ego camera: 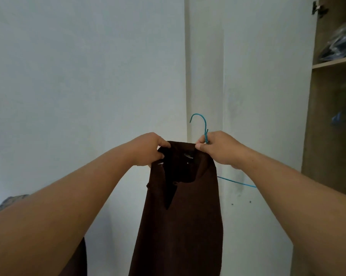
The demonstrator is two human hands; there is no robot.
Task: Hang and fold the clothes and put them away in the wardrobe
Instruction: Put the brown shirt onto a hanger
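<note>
we held the brown shirt (180, 216) up before the white wall (78, 76), our left hand (148, 150) pinching its collar. our right hand (220, 150) gripped the collar's other side together with the neck of the blue hanger (205, 134). the wardrobe (327, 116) stood open at right.

Brown shirt (180, 216) hanging beside blue hanger (203, 124)
</note>
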